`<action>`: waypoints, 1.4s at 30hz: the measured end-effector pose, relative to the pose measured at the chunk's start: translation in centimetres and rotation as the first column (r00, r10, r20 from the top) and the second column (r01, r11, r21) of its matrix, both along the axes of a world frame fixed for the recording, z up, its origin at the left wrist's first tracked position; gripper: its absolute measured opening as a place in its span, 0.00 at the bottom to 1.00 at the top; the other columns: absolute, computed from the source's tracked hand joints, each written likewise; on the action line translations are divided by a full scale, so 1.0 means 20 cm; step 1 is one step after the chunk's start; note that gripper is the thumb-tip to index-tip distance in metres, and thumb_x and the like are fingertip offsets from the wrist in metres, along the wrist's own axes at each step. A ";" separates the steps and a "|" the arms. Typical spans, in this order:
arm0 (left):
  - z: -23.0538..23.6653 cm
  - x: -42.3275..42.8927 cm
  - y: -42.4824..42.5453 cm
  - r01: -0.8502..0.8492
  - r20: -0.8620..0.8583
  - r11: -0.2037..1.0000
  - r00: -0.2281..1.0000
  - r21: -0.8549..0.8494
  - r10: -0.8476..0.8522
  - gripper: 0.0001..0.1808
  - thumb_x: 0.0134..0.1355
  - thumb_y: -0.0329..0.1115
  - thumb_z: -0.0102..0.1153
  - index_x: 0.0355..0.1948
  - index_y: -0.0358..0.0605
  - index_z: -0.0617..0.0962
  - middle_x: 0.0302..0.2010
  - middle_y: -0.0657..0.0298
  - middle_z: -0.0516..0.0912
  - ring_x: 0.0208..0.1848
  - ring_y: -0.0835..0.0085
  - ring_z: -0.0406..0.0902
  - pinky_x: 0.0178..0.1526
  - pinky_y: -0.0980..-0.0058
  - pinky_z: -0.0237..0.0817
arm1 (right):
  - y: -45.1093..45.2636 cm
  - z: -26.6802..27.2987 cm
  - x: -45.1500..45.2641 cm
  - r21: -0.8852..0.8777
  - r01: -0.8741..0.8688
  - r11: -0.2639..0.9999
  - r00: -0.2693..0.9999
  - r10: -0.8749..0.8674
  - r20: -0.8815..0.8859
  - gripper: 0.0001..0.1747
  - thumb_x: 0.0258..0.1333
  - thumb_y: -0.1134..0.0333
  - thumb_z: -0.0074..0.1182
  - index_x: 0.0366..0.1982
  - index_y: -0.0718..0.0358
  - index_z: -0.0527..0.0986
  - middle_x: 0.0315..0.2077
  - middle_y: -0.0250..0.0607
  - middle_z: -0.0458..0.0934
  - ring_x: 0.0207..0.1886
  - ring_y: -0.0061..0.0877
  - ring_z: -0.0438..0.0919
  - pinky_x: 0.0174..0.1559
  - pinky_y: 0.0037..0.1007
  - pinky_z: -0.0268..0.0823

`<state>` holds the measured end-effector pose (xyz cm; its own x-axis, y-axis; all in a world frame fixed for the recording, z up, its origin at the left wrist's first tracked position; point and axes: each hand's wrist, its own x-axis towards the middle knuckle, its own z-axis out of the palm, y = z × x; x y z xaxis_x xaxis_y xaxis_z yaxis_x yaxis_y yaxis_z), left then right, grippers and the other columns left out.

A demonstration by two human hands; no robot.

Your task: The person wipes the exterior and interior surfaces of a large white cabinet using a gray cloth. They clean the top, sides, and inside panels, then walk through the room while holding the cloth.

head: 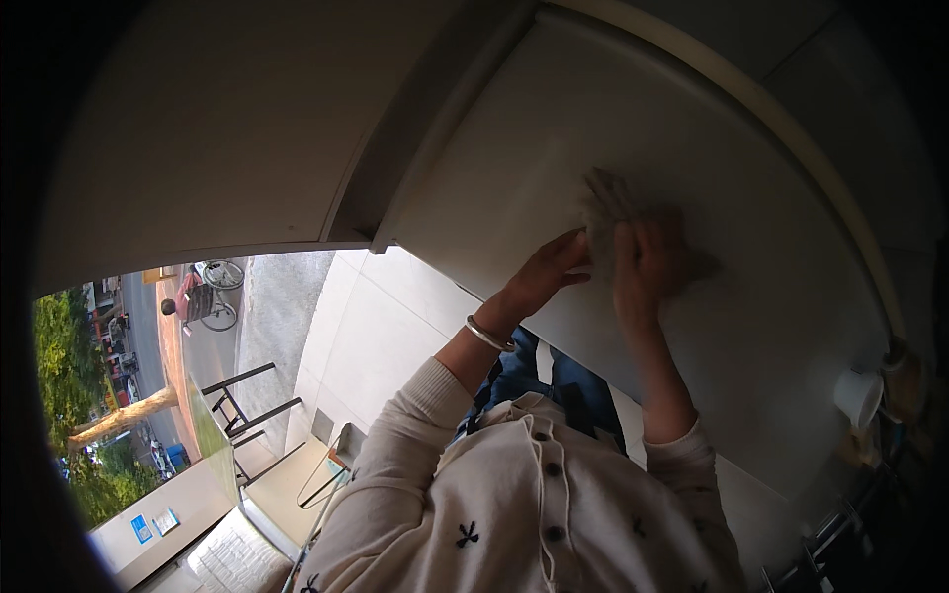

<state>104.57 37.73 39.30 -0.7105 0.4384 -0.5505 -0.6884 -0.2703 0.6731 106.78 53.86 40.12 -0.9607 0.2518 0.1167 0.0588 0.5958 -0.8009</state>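
Note:
Over a broad pale tabletop (504, 170), both hands meet at a greyish cloth-like bundle (609, 199) that is blurred and crumpled. My left hand (549, 270), with a silver bangle (488, 335) on its wrist, reaches the bundle's near left side, its fingers partly bent; whether it grips is unclear. My right hand (643, 263) is closed round the bundle's right side, its outer part blurred. A dark shadow falls on the surface to the right of it.
A white cup (858, 396) stands among dim items at the right edge. A dark metal rack (838, 530) is at lower right. A wall or panel (245, 148) rises at upper left. Beyond the opening, a person sits in a wheelchair (210, 296) outside, near a glass-topped table (213, 430).

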 end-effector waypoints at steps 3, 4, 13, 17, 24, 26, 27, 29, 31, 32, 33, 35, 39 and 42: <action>0.01 0.02 0.00 0.115 -0.179 0.993 0.977 0.001 -0.113 0.21 0.70 0.37 0.52 0.61 0.39 0.72 0.58 0.55 0.77 0.59 0.67 0.74 0.61 0.68 0.66 | -0.07 0.07 0.05 -0.235 -0.096 0.967 0.993 0.077 -0.089 0.14 0.68 0.64 0.49 0.48 0.65 0.76 0.46 0.53 0.75 0.50 0.45 0.73 0.54 0.41 0.65; 0.02 0.03 -0.05 0.182 -0.357 0.947 0.894 -0.265 -0.271 0.24 0.72 0.42 0.48 0.63 0.39 0.70 0.61 0.55 0.74 0.62 0.64 0.72 0.64 0.65 0.63 | -0.08 0.07 0.06 -0.330 -0.137 0.934 0.983 0.087 -0.162 0.15 0.67 0.65 0.49 0.50 0.66 0.75 0.47 0.53 0.75 0.51 0.45 0.74 0.55 0.41 0.65; 0.02 -0.05 -0.31 -0.186 0.193 0.813 0.977 0.551 0.093 0.34 0.73 0.57 0.36 0.71 0.46 0.61 0.72 0.59 0.62 0.74 0.59 0.56 0.74 0.55 0.44 | 0.05 -0.06 0.07 -0.416 -0.157 0.896 0.886 0.314 0.342 0.23 0.65 0.59 0.56 0.56 0.66 0.74 0.51 0.44 0.77 0.57 0.28 0.74 0.59 0.31 0.64; 0.01 -0.19 -0.33 -0.109 0.160 0.791 0.987 0.602 0.014 0.34 0.73 0.58 0.37 0.71 0.47 0.61 0.73 0.58 0.62 0.74 0.59 0.56 0.74 0.54 0.46 | 0.05 -0.09 0.08 -0.756 0.299 0.583 0.907 0.072 0.414 0.28 0.63 0.57 0.58 0.59 0.64 0.71 0.47 0.41 0.81 0.52 0.27 0.78 0.55 0.29 0.67; -0.10 -0.46 -0.27 0.018 0.082 0.983 0.996 0.181 -0.033 0.29 0.68 0.41 0.52 0.66 0.40 0.67 0.64 0.55 0.72 0.66 0.60 0.69 0.68 0.62 0.59 | 0.08 -0.12 -0.08 -0.966 0.216 0.139 0.974 0.042 0.224 0.32 0.65 0.63 0.56 0.68 0.59 0.63 0.52 0.40 0.76 0.56 0.22 0.72 0.58 0.26 0.64; -0.12 -0.63 -0.32 -0.086 0.109 0.951 0.993 0.298 0.056 0.26 0.66 0.38 0.53 0.63 0.38 0.71 0.60 0.54 0.76 0.63 0.60 0.72 0.67 0.63 0.61 | 0.09 -0.13 -0.16 -0.983 0.126 0.133 0.988 0.070 0.136 0.33 0.65 0.62 0.55 0.69 0.59 0.62 0.51 0.38 0.77 0.54 0.21 0.73 0.57 0.26 0.64; -0.12 -0.75 -0.36 -0.135 0.131 0.916 0.987 0.377 0.092 0.25 0.65 0.37 0.52 0.61 0.37 0.72 0.58 0.53 0.78 0.62 0.60 0.73 0.67 0.64 0.61 | 0.11 -0.13 -0.20 -0.986 0.121 0.111 0.987 0.092 0.131 0.34 0.64 0.59 0.55 0.68 0.60 0.62 0.50 0.38 0.77 0.52 0.21 0.74 0.56 0.27 0.65; -0.10 -0.98 -0.51 -0.044 -0.035 0.901 0.997 0.432 0.065 0.23 0.65 0.39 0.52 0.58 0.37 0.75 0.57 0.54 0.79 0.61 0.60 0.74 0.66 0.62 0.63 | 0.11 -0.16 -0.29 -0.981 0.105 0.161 0.981 0.143 0.129 0.32 0.65 0.59 0.53 0.67 0.59 0.63 0.45 0.36 0.78 0.47 0.19 0.75 0.51 0.26 0.68; -0.09 -1.14 -0.74 -0.056 -0.101 0.915 0.989 0.399 0.105 0.23 0.65 0.41 0.51 0.56 0.36 0.76 0.58 0.54 0.79 0.59 0.60 0.75 0.65 0.63 0.64 | 0.08 -0.20 -0.36 -0.959 0.042 0.279 0.970 0.219 0.106 0.27 0.68 0.65 0.50 0.66 0.57 0.65 0.38 0.33 0.77 0.39 0.15 0.74 0.43 0.24 0.70; -0.12 -1.19 -0.83 -0.296 -0.087 0.941 0.946 0.164 0.313 0.22 0.66 0.40 0.50 0.55 0.36 0.76 0.57 0.55 0.79 0.59 0.61 0.75 0.64 0.63 0.64 | 0.07 -0.22 -0.39 -0.932 0.049 0.359 0.966 0.218 0.135 0.23 0.69 0.65 0.49 0.63 0.59 0.67 0.36 0.33 0.77 0.35 0.16 0.74 0.36 0.25 0.71; -0.15 -1.24 -0.91 -0.458 -0.112 0.889 0.884 -0.024 0.453 0.22 0.66 0.40 0.50 0.55 0.36 0.77 0.57 0.55 0.79 0.58 0.61 0.76 0.64 0.64 0.65 | 0.06 -0.24 -0.39 -0.926 0.054 0.373 0.980 0.160 0.121 0.22 0.69 0.64 0.49 0.62 0.58 0.68 0.36 0.33 0.77 0.34 0.16 0.75 0.36 0.25 0.71; -0.18 -1.33 -1.03 -0.582 -0.276 0.774 0.809 -0.248 0.520 0.20 0.68 0.40 0.49 0.54 0.36 0.77 0.56 0.55 0.80 0.57 0.63 0.77 0.61 0.66 0.67 | 0.07 -0.25 -0.38 -0.907 0.118 0.405 0.982 0.091 0.168 0.21 0.69 0.63 0.49 0.61 0.58 0.70 0.37 0.33 0.78 0.34 0.17 0.75 0.36 0.24 0.70; -0.29 -1.31 -1.26 -0.676 -0.712 0.288 0.507 -0.678 -0.486 0.22 0.71 0.44 0.47 0.54 0.37 0.77 0.55 0.53 0.80 0.57 0.64 0.77 0.61 0.68 0.68 | 0.10 -0.23 -0.35 -0.652 0.055 0.756 0.979 0.087 0.185 0.15 0.65 0.71 0.52 0.53 0.59 0.75 0.36 0.37 0.80 0.36 0.23 0.79 0.37 0.28 0.73; -0.30 -1.29 -1.28 -0.362 -0.010 -0.544 0.839 -0.757 -0.545 0.22 0.73 0.44 0.46 0.54 0.35 0.77 0.53 0.51 0.80 0.52 0.66 0.78 0.55 0.69 0.70 | 0.27 -0.23 -0.39 -0.053 0.011 0.999 0.995 -0.016 -0.097 0.13 0.61 0.76 0.54 0.47 0.60 0.78 0.36 0.41 0.81 0.37 0.32 0.81 0.38 0.32 0.74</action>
<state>78.67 12.05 33.30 -0.9786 -0.2029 0.0347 -0.2054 0.9516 -0.2284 99.06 59.25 35.58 -0.9418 0.2733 0.1959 -0.0130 0.5525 -0.8334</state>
